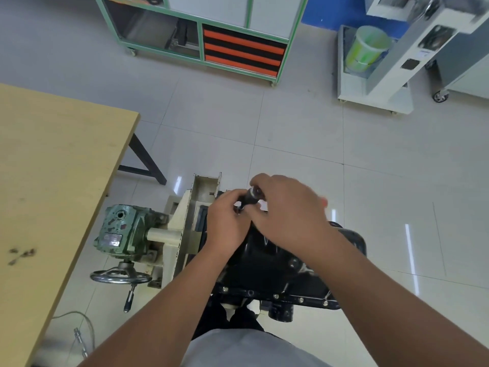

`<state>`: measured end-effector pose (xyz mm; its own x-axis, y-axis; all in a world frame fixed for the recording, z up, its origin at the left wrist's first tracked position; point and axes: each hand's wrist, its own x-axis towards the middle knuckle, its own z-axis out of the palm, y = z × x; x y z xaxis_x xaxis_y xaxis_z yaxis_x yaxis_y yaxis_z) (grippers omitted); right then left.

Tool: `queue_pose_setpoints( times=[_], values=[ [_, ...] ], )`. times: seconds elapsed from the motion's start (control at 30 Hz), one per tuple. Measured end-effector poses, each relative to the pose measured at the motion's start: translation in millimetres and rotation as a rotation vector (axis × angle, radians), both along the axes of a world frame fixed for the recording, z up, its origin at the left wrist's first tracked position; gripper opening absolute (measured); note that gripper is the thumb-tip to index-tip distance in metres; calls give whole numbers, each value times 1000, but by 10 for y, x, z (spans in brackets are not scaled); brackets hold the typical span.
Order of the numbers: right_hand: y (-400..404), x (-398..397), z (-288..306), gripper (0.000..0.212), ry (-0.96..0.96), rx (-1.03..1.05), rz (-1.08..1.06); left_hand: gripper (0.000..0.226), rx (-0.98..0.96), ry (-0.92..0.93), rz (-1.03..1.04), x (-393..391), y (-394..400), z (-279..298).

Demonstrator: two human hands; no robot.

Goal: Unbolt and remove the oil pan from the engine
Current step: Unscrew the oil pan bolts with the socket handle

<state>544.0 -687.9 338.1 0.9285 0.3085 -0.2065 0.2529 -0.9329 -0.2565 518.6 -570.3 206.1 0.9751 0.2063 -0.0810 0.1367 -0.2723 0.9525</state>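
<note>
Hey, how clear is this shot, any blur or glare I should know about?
Head view: the right hand and the tool it grips are motion-blurred; the left hand is sharper. Ceiling lights glare in streaks on the floor tiles. Wide-angle distortion bends the table and cabinet.

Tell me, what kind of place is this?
Probably a mechanics' training workshop: a black oil pan sits on a rotating engine stand with a handwheel, beside a wooden workbench and a wheeled tool cabinet on the tiled floor.
</note>
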Motion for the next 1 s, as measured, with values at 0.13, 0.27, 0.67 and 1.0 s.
queue_pose_setpoints(
  times=[0.13, 0.27, 0.67, 1.0],
  values=[
    [55, -10, -144, 39, 156, 43, -164, 26, -112, 49, 19, -68, 81, -39],
    [19, 47, -201, 41, 47, -14, -195, 36, -74, 278, 97, -339, 150, -263],
    [-11, 87, -183, 27, 61, -10, -57, 30, 56, 215, -2, -428, 330, -314],
    [17, 189, -146, 44, 117, -98, -84, 28, 113, 180, -59, -393, 395, -333]
  ],
)
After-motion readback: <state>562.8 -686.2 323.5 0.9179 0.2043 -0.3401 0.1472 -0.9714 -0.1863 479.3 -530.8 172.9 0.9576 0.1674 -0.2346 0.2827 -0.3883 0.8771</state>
